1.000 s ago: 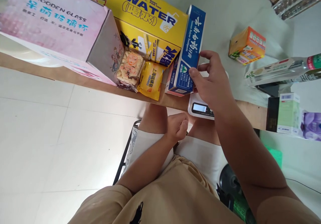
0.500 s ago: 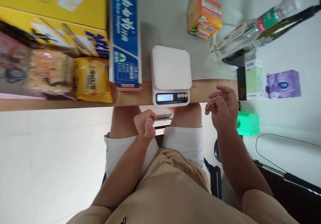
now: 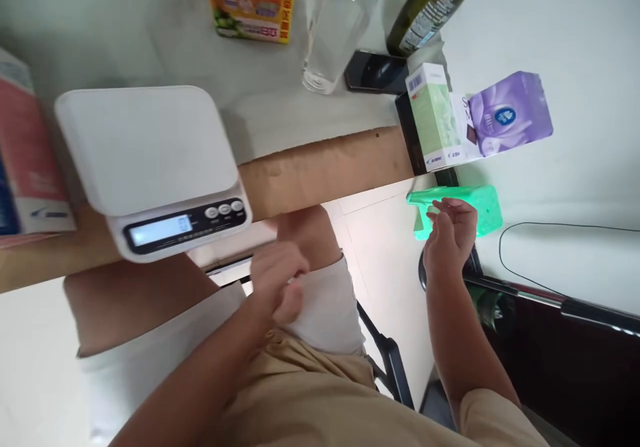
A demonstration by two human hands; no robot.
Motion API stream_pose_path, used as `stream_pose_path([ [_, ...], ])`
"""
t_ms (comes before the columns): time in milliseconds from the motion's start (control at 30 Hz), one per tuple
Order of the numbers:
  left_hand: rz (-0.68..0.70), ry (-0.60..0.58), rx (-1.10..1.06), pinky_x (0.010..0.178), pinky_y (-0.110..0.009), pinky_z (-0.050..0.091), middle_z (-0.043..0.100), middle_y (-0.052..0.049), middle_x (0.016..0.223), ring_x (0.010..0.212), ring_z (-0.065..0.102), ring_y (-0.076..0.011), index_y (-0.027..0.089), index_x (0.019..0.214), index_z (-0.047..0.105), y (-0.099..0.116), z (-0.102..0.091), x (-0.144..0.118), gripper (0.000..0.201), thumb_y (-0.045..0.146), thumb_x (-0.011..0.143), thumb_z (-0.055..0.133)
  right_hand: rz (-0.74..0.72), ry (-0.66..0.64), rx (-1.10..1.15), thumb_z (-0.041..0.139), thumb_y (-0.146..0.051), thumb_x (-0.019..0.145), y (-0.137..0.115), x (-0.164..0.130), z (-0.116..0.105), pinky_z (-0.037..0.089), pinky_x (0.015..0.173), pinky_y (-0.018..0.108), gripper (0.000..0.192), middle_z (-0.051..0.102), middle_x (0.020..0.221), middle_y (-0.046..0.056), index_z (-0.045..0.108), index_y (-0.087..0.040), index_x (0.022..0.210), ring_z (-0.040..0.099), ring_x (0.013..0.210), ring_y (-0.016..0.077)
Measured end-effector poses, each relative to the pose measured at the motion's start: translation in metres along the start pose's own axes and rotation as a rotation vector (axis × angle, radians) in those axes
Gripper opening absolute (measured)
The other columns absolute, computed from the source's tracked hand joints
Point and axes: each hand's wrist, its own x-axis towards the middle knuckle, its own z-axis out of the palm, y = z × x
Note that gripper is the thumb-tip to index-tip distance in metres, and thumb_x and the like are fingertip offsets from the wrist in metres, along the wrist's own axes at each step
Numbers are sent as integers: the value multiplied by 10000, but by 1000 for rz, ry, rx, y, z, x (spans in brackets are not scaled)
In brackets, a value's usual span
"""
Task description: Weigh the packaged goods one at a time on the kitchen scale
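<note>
My left hand (image 3: 277,277), slightly blurred, is curled into a loose fist over my lap, with nothing showing in it. My right hand (image 3: 453,230) is out to the right, in front of a bright green plastic container (image 3: 487,210). Its fingers are half bent and a little apart, and I see nothing held; whether they touch the container I cannot tell. A white kitchen scale (image 3: 150,150) with a lit display (image 3: 160,230) sits at the table's front edge, its platform bare.
An orange box (image 3: 253,3), a clear bottle (image 3: 340,23), a dark green bottle (image 3: 433,7) and a black phone (image 3: 377,72) are at the back. At the table's right end stand a green-and-white box (image 3: 435,117) and a purple pack (image 3: 513,113). A pink-and-blue box (image 3: 30,147) is left.
The view has swung right and closer, so the scale now appears further left. My right hand has moved from beside the table edge to the green container. My left hand stays curled.
</note>
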Motion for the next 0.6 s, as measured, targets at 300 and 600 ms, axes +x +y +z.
stream_pose_path([
  [300,-7,-193,-169,966,-376,623,734,-161,1247,1169,730,-233,141,1224,611,-11,157,79,494,531,1152,317,-304,70,-344,412,-331,940,-10,51,27,586,1091,555,393,560,1503,145,513,-286,1317,585,1470,298],
  [600,-198,-201,-214,1144,-552,619,345,-190,1770,1633,439,-417,233,1670,340,-36,226,80,748,674,1083,484,-242,5,-239,430,-405,972,-10,43,35,563,1144,563,432,581,1381,125,505,-303,1385,644,1342,289],
])
